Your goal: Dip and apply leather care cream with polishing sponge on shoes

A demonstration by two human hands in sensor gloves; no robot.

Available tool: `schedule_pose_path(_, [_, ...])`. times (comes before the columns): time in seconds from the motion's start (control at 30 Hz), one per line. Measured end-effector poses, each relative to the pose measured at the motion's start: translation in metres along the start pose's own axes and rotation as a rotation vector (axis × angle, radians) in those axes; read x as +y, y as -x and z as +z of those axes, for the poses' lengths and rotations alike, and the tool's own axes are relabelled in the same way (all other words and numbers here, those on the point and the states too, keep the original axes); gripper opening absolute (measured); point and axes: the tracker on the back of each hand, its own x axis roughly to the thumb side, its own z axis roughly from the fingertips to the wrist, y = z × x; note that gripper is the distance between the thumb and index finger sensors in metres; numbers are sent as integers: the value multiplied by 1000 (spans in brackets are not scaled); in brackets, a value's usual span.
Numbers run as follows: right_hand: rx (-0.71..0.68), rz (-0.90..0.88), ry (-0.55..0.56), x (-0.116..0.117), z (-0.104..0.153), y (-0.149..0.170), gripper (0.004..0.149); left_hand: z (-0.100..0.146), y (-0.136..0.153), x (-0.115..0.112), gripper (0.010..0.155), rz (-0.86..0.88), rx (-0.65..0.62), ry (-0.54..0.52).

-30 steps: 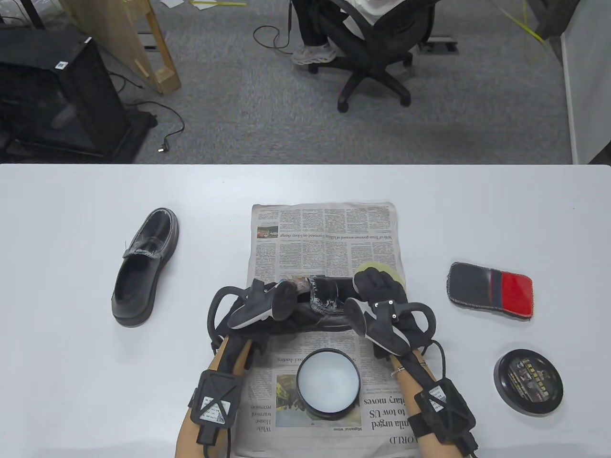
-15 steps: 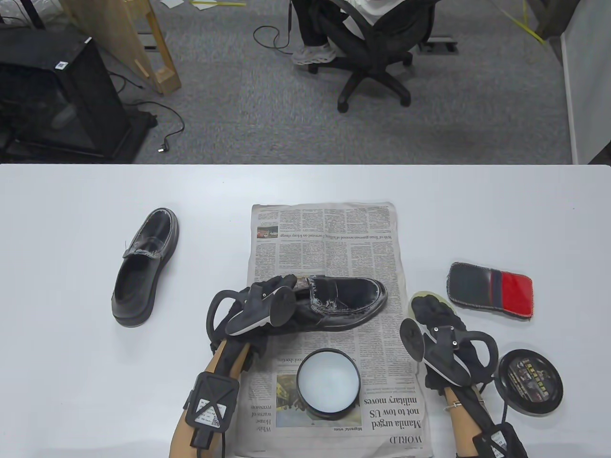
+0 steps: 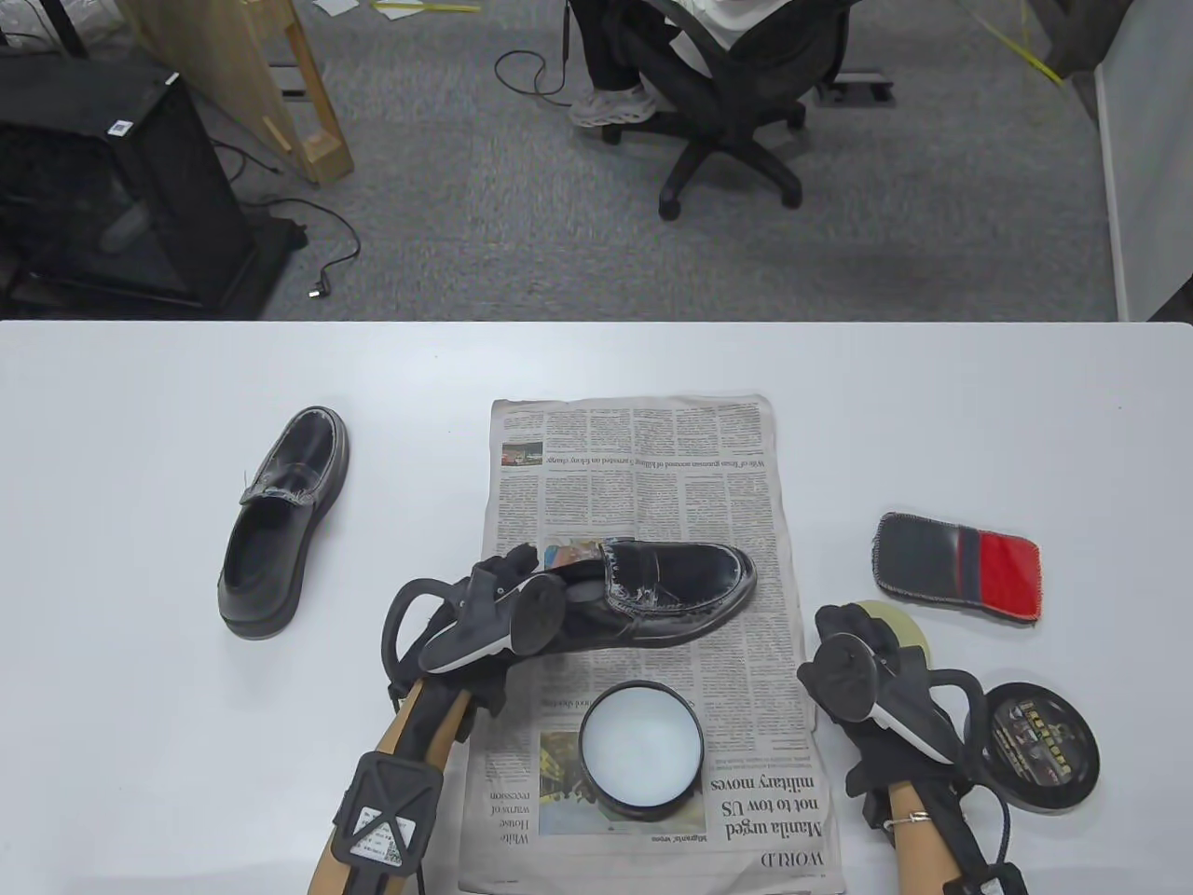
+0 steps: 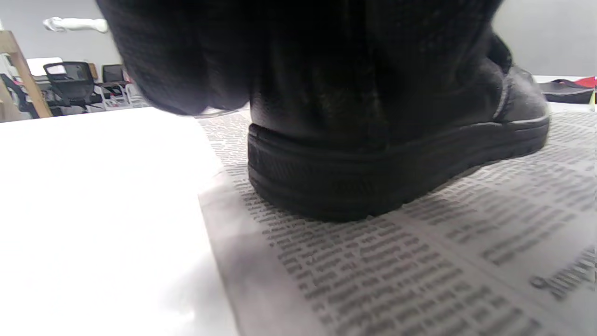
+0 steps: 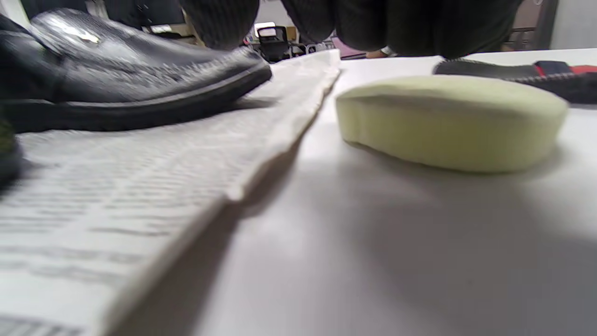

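A black loafer [image 3: 676,587] lies on the newspaper [image 3: 634,466], toe pointing right, with whitish cream smears on its upper. My left hand [image 3: 520,571] holds its heel; in the left wrist view the glove covers the top of the heel [image 4: 373,163]. The round yellow sponge [image 3: 902,630] lies flat on the table just right of the newspaper. My right hand [image 3: 853,629] hovers over the sponge's near left side with fingers relaxed; in the right wrist view the fingertips [image 5: 373,23] hang above the sponge [image 5: 447,121] without touching it. The open cream tin [image 3: 641,750] sits on the newspaper near me.
A second black loafer [image 3: 284,522] stands on the table at the left. A black and red polishing pad [image 3: 958,567] lies at the right. The tin's black lid [image 3: 1030,746] rests close to my right wrist. A chair and a seated person are beyond the table.
My right hand carried the sponge from the shoe's toe to the table right of the newspaper and let go of it. My left hand shifted slightly back and left at the heel.
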Motion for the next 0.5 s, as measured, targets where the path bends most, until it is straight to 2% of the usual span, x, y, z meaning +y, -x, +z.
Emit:
schedule_pose_path(0.13, [-44, -27, 52, -6, 6, -4, 70, -1, 2, 0, 40, 60, 15, -78])
schedule_pose_path(0.33, [-66, -52, 88, -8, 9, -4, 70, 13, 7, 7, 38, 82, 38, -186])
schedule_pose_path(0.5, [-73, -66, 107, -8, 9, -3, 70, 41, 33, 26, 39, 50, 172, -289])
